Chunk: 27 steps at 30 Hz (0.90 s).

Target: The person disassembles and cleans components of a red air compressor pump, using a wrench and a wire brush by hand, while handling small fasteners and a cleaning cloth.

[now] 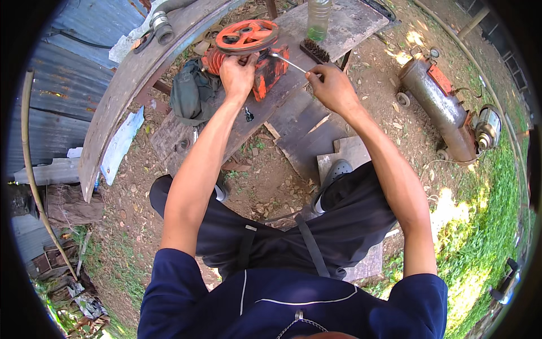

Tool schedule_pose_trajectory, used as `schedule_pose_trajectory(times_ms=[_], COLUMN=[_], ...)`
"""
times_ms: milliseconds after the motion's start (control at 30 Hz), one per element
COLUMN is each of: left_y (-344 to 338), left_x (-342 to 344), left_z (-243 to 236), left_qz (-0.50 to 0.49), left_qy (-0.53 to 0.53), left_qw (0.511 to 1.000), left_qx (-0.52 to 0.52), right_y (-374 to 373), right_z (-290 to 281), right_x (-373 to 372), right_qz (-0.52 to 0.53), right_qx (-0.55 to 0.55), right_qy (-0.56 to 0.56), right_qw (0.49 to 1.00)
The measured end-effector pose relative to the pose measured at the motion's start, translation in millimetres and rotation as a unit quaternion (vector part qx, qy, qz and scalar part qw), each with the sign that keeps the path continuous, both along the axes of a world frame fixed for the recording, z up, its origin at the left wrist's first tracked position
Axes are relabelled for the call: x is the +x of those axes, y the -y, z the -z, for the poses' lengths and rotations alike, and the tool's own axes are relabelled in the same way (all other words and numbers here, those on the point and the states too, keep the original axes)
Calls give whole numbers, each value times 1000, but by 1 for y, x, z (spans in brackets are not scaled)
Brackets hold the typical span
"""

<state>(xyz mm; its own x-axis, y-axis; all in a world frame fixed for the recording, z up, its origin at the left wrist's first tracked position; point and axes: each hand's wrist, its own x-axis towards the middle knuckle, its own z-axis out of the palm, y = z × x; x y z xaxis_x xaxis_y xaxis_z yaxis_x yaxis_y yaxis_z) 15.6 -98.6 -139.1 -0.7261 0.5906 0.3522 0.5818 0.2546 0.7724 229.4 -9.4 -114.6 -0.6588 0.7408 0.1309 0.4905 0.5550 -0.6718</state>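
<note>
An orange compressor pump (264, 79) with worn paint sits on the wooden bench, its spoked pulley wheel (247, 37) on top. My right hand (333, 89) pinches one end of a slim metal wrench (292, 64). The wrench's far end meets the pump's side just under the wheel. My left hand (237, 74) is at the pump below the wheel's near rim, its fingers closed; whatever they grip is hidden. A stiff dark brush (314, 51) lies beyond my right hand, near a clear bottle (319, 21) with green liquid.
Left of the pump a grey-green bag (192, 93) rests on the bench (169, 141). A curved wooden plank (107, 124) runs along the left, with a metal pipe fitting (162, 28) on it. A rusty air tank (437, 104) with a motor (488, 125) lies on the ground at right.
</note>
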Motion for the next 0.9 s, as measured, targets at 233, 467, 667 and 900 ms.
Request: schedule_pose_trajectory(times_ms=[233,467,667,900], left_y=[23,27,28,23], left_x=[-27,-25,-30,-42], left_z=[28,22,18,18], left_qz=[61,112,147,185], left_qy=[-29,-35,-124,-213], left_qw=[991,989,980,956], left_qx=[113,90,48,75], right_y=[29,56,78,96], right_z=[0,-21,-39,-36], right_x=[-29,-45,-64,-75], right_qz=[-58,-56,-76,-77], right_qx=[47,62,74,45], right_qy=[-56,79,136,137], right_qw=[996,993,985,987])
